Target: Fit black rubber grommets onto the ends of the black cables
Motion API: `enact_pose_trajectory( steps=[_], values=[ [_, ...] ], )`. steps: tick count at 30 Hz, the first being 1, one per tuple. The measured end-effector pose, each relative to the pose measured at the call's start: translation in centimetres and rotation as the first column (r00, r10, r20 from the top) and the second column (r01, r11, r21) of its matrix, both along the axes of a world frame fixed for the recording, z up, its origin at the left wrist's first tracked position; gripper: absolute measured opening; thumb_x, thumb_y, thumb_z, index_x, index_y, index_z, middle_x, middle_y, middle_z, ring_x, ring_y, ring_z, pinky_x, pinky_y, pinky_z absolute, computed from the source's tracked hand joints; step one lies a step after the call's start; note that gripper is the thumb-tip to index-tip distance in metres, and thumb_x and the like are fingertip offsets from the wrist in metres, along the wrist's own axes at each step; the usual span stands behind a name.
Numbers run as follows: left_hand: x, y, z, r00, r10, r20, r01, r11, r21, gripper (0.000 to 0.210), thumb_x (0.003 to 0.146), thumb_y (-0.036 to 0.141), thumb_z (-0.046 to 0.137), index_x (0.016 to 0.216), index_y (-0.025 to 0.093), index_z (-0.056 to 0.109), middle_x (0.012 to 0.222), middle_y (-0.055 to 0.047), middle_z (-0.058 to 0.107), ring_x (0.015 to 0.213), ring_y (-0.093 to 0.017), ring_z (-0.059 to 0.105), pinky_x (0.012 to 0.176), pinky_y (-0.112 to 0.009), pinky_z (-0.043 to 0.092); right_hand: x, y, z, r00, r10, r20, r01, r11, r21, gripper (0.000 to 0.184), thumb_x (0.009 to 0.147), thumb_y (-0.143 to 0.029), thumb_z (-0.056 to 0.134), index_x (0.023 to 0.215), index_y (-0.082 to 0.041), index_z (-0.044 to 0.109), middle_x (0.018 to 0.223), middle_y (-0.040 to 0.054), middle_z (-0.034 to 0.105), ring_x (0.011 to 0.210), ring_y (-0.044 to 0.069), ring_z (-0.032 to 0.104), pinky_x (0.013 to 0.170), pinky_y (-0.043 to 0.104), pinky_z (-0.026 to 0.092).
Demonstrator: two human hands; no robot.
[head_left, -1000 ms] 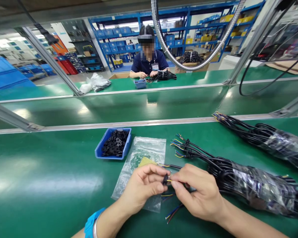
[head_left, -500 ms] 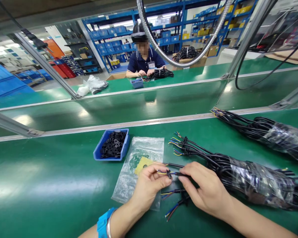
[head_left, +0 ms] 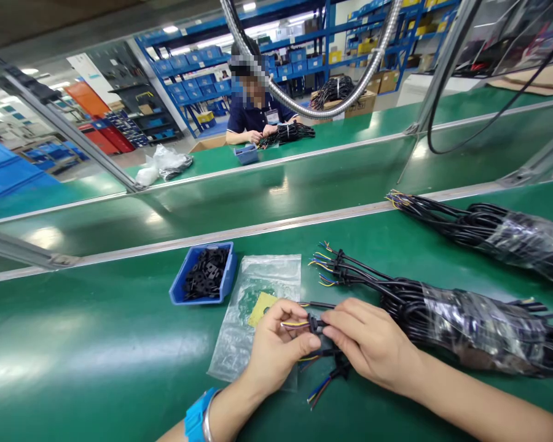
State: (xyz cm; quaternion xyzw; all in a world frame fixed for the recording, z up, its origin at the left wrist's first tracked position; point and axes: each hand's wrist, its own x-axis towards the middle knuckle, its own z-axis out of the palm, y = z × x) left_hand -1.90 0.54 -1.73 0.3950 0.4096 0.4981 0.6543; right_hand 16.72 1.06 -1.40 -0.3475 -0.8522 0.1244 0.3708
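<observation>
On the wide, shiny green bench (head_left: 120, 344), a long bundle of black cables wrapped in clear film (head_left: 483, 328) lay at the right. A flat, clear plastic bag (head_left: 276, 270) lay near a blue plastic box (head_left: 229, 275). The right hand (head_left: 378, 344) had its fingers nearly closed on a thin black cable (head_left: 321, 325). Between both hands, the left hand (head_left: 276, 347) pinched a small black plastic piece (head_left: 312, 324) around thin coloured wires (head_left: 294, 325).

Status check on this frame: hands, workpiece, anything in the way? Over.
Left fingers pinch black part; right fingers grip cable. Wires stick out left of part. Other cable ends lie close below.
</observation>
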Motion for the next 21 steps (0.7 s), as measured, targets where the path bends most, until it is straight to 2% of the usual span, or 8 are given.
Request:
enact_pose_trajectory(
  steps=[3, 8, 12, 14, 18, 21],
  values=[
    [0.0, 0.0, 0.1, 1.000, -0.026, -0.018, 0.026, 1.000, -0.011, 0.036, 0.055, 0.016, 0.085, 0.085, 0.016, 0.065, 0.060, 0.004, 0.061, 0.054, -0.008, 0.057, 0.052, -0.017, 0.046, 0.3, -0.1, -0.2, 0.999, -0.029, 0.044, 0.027, 0.999, 0.044, 0.014, 0.092, -0.018, 0.047, 0.101, -0.015, 0.058, 0.078, 0.0056, 0.060, 0.068, 0.016, 0.053, 0.062, 0.029, 0.046],
    [0.0, -0.3, 0.3, 0.999, -0.013, -0.033, 0.011, 0.998, -0.063, 0.034, 0.050, 0.014, 0.087, 0.078, 0.014, 0.068, 0.057, 0.002, 0.064, 0.049, -0.008, 0.057, 0.049, -0.017, 0.045, 0.5, -0.5, -0.9, 0.997, -0.070, -0.036, 0.074, 0.991, 0.111, 0.010, 0.089, -0.015, 0.052, 0.098, -0.014, 0.057, 0.080, 0.0064, 0.061, 0.070, 0.016, 0.055, 0.065, 0.030, 0.047],
    [-0.2, -0.5, -0.1, 0.997, -0.073, 0.033, 0.077, 0.984, -0.162, 0.041, 0.051, 0.024, 0.089, 0.086, 0.014, 0.070, 0.056, 0.000, 0.066, 0.048, -0.011, 0.061, 0.048, -0.019, 0.047, 0.5, -0.5, -1.2, 0.998, -0.063, -0.016, 0.065, 0.979, 0.193, 0.010, 0.088, -0.014, 0.054, 0.097, -0.014, 0.058, 0.078, 0.0064, 0.061, 0.068, 0.016, 0.053, 0.062, 0.029, 0.046],
    [0.0, -0.5, -0.2, 0.996, -0.056, 0.072, 0.070, 0.976, -0.205, 0.042, 0.051, 0.030, 0.088, 0.085, 0.014, 0.071, 0.057, -0.002, 0.068, 0.048, -0.013, 0.062, 0.048, -0.021, 0.049, 0.4, -0.5, -1.2, 0.998, -0.065, 0.009, 0.062, 0.974, 0.216, 0.010, 0.088, -0.015, 0.054, 0.097, -0.014, 0.058, 0.076, 0.0063, 0.061, 0.067, 0.016, 0.052, 0.061, 0.029, 0.045],
    [0.7, -0.4, 0.0, 0.995, -0.004, 0.098, 0.025, 0.975, -0.221, 0.032, 0.051, 0.024, 0.088, 0.078, 0.015, 0.074, 0.054, 0.000, 0.067, 0.046, -0.011, 0.060, 0.049, -0.021, 0.050, 0.3, -0.5, -1.3, 0.997, -0.068, 0.048, 0.058, 0.980, 0.189, 0.007, 0.090, -0.017, 0.052, 0.091, -0.013, 0.057, 0.071, 0.0057, 0.057, 0.064, 0.016, 0.048, 0.059, 0.030, 0.041],
    [1.0, -0.3, 0.1, 0.999, 0.018, 0.049, -0.010, 0.987, -0.161, 0.028, 0.049, 0.018, 0.088, 0.075, 0.019, 0.076, 0.060, 0.001, 0.066, 0.048, -0.010, 0.060, 0.051, -0.022, 0.050, 0.2, -0.5, -1.1, 0.997, -0.048, 0.065, 0.041, 0.994, 0.105, 0.015, 0.093, -0.020, 0.044, 0.085, -0.014, 0.056, 0.066, 0.0038, 0.052, 0.060, 0.016, 0.043, 0.056, 0.029, 0.035]
  ],
)
